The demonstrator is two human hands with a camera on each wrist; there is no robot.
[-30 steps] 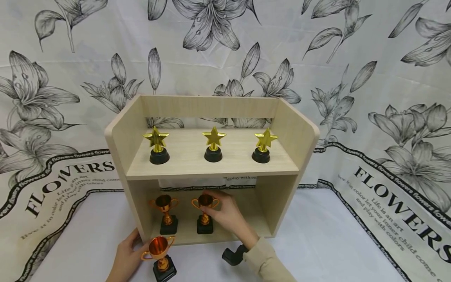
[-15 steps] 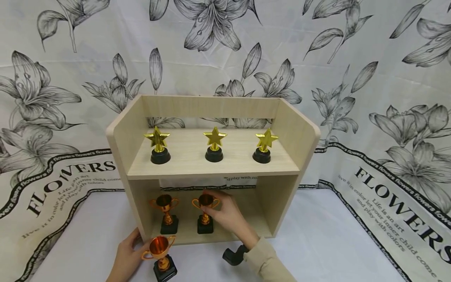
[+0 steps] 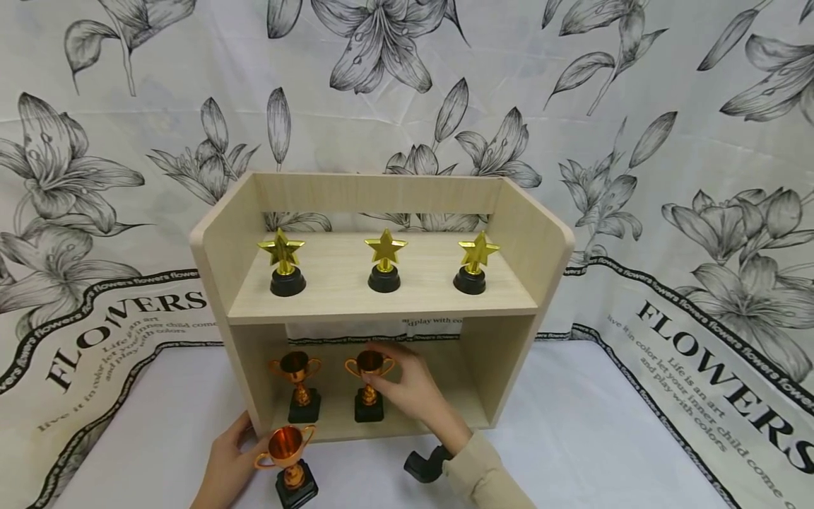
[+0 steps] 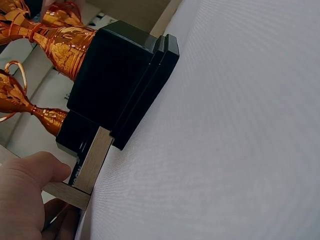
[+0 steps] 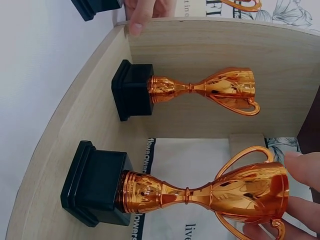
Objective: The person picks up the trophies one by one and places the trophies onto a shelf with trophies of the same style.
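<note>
My right hand (image 3: 410, 385) pinches the bowl of a copper-coloured trophy cup (image 5: 245, 192) by its rim, its fingers partly behind the bowl. That trophy stands upright on a black square base (image 3: 369, 411) in the shelf's lower compartment. To its left is a matching trophy cup (image 3: 299, 385), also upright. My left hand (image 3: 230, 459) grips the front lower left corner of the wooden shelf (image 3: 381, 315), thumb on the inner side of the side panel. Just outside, beside that hand, a third trophy cup (image 3: 289, 463) stands on the white cloth.
Three gold star trophies, left (image 3: 282, 261), middle (image 3: 384, 261) and right (image 3: 475, 263), stand spaced along the upper shelf. A black curved piece (image 3: 425, 464) shows beside my right wrist. A flower-printed cloth (image 3: 610, 106) hangs behind the shelf.
Both hands keep their places and grips. My right wrist and sleeve have shifted very slightly to the right; the trophies stay where they were.
</note>
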